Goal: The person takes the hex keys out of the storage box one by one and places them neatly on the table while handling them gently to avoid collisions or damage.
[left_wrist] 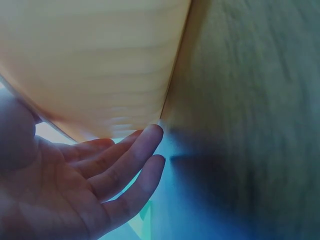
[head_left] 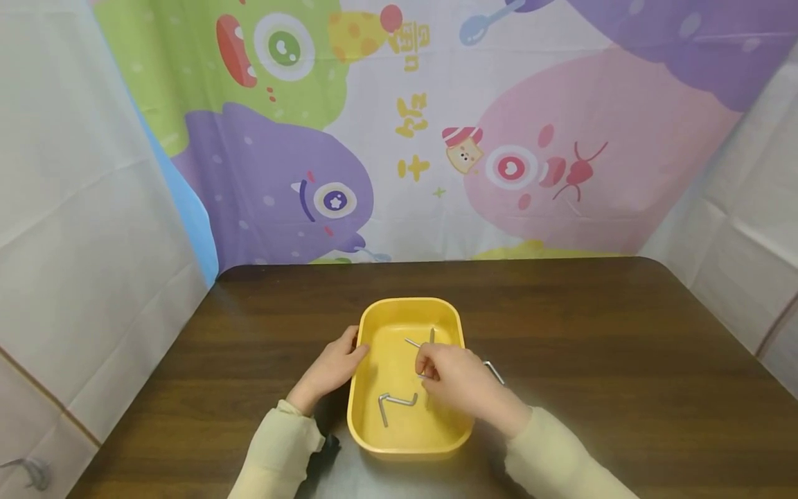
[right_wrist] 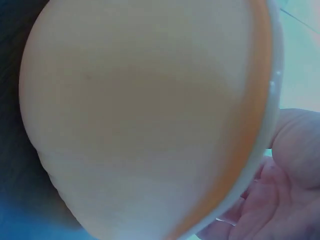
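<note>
A yellow plastic bin [head_left: 409,446] stands on the table. My left hand [head_left: 330,367] holds its left side, thumb over the rim and fingers along the outer wall. In the left wrist view these fingers lie lightly bent beside the bin wall [left_wrist: 100,60]. My right hand [head_left: 464,381] reaches over the right rim into the bin, finger and thumb pinching a thin metal hex key [head_left: 422,376], mostly hidden by the fingers. Beyond those fingers, another hex key [head_left: 432,335] shows. Two L-shaped hex keys [head_left: 383,412] lie at the front left of the bin floor.
Another hex key [head_left: 494,373] lies on the dark wooden table [head_left: 592,333], just right of the bin. A cartoon-printed cloth [head_left: 424,208] hangs behind the table, with pale curtains [head_left: 81,208] at both sides. A dark object [head_left: 324,454] sits by the left sleeve.
</note>
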`<state>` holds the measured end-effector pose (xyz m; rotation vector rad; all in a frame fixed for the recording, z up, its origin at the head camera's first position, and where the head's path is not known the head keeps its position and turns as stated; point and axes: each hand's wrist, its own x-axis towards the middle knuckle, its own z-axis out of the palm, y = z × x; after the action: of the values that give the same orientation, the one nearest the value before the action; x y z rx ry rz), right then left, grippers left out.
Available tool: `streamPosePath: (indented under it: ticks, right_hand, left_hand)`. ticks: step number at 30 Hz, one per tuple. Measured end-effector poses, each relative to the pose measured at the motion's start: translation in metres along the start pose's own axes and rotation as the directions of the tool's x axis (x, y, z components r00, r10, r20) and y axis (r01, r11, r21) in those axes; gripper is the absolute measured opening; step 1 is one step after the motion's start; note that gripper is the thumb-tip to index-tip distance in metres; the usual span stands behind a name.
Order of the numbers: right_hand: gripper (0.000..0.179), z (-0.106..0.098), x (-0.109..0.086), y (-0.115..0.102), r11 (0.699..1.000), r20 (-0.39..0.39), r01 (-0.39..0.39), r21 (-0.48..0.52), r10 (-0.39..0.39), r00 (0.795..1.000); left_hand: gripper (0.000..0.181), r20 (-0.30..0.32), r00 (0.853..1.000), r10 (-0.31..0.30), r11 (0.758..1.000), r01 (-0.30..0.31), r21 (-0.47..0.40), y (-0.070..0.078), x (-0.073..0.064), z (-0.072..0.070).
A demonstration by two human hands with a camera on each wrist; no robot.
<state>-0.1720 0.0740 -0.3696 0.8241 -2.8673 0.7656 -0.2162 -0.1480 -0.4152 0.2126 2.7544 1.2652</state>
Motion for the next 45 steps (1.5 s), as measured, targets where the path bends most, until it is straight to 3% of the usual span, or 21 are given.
streamPosePath:
  ticks: [11,18,26,37,45]
  right_hand:
    - [0.012,-0.010,-0.001,0.002,0.997,-0.053,-0.033,0.076,0.037,0.998]
    - [0.012,-0.018,-0.002,0.008,0.996,-0.101,-0.008,0.085,0.016,0.995]
    - [0.010,-0.037,-0.003,0.023,0.997,-0.170,-0.047,0.059,0.056,0.984]
    - [0.008,-0.057,-0.005,0.049,0.988,-0.156,-0.143,0.060,0.151,0.976]
    - [0.006,-0.058,-0.003,0.073,0.975,-0.125,-0.219,0.041,0.222,0.967]
  left_hand:
    - [0.037,-0.004,1.000,-0.003,1.000,0.003,0.008,0.000,0.001,-0.001]
    - [0.037,0.002,1.000,-0.012,1.000,0.012,-0.006,0.000,-0.001,0.000]
    - [0.039,0.014,1.000,-0.010,1.000,0.010,-0.014,0.000,-0.001,0.000]
    - [0.040,0.020,0.999,-0.026,0.999,0.026,-0.023,-0.001,0.001,0.000]
    - [0.039,0.020,1.000,-0.023,0.999,0.024,-0.021,-0.001,0.001,0.000]
